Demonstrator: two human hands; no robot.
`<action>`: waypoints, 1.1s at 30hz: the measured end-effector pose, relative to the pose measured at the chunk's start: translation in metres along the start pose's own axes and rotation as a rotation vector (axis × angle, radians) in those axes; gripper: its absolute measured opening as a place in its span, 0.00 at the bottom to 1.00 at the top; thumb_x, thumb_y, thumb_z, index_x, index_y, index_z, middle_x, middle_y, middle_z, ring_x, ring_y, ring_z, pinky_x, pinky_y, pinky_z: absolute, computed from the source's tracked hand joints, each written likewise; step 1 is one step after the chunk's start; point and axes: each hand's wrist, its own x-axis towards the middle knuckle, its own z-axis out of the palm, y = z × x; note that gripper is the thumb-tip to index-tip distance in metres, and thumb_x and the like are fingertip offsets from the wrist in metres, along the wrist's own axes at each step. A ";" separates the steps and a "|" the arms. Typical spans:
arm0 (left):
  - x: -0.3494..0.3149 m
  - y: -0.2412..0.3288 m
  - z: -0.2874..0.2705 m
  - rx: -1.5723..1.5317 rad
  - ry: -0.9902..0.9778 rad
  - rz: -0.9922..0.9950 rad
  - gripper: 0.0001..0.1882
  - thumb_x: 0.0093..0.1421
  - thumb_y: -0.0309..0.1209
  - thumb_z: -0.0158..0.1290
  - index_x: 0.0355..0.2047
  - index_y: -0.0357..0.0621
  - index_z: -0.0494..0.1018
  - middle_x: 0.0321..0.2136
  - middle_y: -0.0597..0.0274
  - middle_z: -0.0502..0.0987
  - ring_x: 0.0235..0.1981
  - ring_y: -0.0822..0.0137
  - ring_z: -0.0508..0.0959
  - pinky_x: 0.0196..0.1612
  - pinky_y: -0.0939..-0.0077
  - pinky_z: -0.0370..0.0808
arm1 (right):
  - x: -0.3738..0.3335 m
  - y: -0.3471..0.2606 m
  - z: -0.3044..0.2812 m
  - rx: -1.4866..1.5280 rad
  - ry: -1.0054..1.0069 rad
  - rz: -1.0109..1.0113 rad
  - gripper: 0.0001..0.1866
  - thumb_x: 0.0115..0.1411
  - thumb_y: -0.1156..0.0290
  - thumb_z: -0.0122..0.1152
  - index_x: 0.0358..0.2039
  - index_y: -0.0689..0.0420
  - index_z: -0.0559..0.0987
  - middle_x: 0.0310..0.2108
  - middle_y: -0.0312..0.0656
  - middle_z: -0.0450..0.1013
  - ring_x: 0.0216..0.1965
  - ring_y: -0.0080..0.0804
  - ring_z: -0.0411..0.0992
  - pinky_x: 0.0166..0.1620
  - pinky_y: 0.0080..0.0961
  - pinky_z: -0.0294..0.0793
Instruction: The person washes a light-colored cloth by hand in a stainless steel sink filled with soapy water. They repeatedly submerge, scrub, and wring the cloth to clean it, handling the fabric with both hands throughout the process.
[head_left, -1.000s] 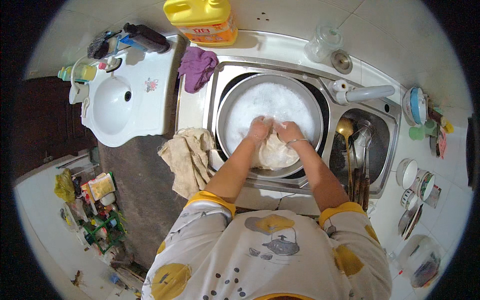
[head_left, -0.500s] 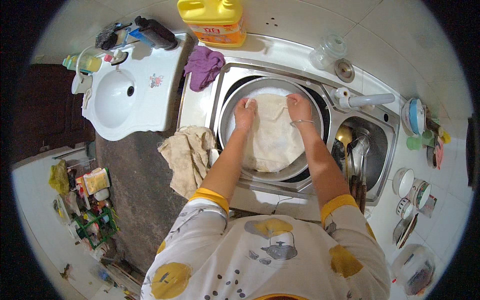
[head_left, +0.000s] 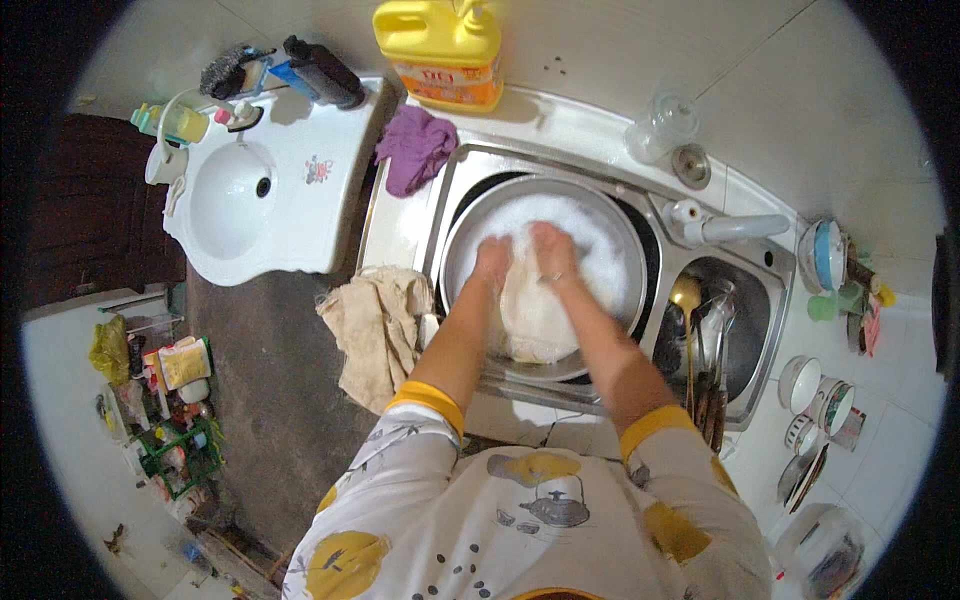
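Observation:
A wet cream cloth [head_left: 543,322] lies bunched in a round metal basin [head_left: 462,338] of white suds [head_left: 600,245], which sits in the left bowl of the sink. My left hand [head_left: 492,262] is closed on the left side of the cloth. Beside it, my right hand [head_left: 553,250], a bracelet at its wrist, grips the cloth's upper part; its fingers are somewhat blurred. The two hands are close together. Another beige cloth [head_left: 372,325] is heaped on the counter left of the basin.
A purple cloth [head_left: 416,150] and a yellow jug [head_left: 440,55] stand behind the basin. At right are the faucet [head_left: 738,228] and a smaller bowl holding long-handled utensils [head_left: 690,300]. A glass jar [head_left: 663,128] stands at the back. Left is a white washbasin [head_left: 235,210].
My right hand has moved left and slightly down, close to my left hand. The spread cloth is now gathered narrower, and more suds show on the right.

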 end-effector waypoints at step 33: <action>0.046 -0.041 -0.009 0.571 0.134 0.199 0.26 0.52 0.40 0.47 0.46 0.33 0.61 0.45 0.44 0.65 0.44 0.50 0.68 0.47 0.61 0.65 | 0.028 0.039 -0.023 -0.410 -0.103 0.257 0.12 0.48 0.70 0.50 0.31 0.63 0.74 0.28 0.55 0.71 0.32 0.51 0.69 0.37 0.37 0.68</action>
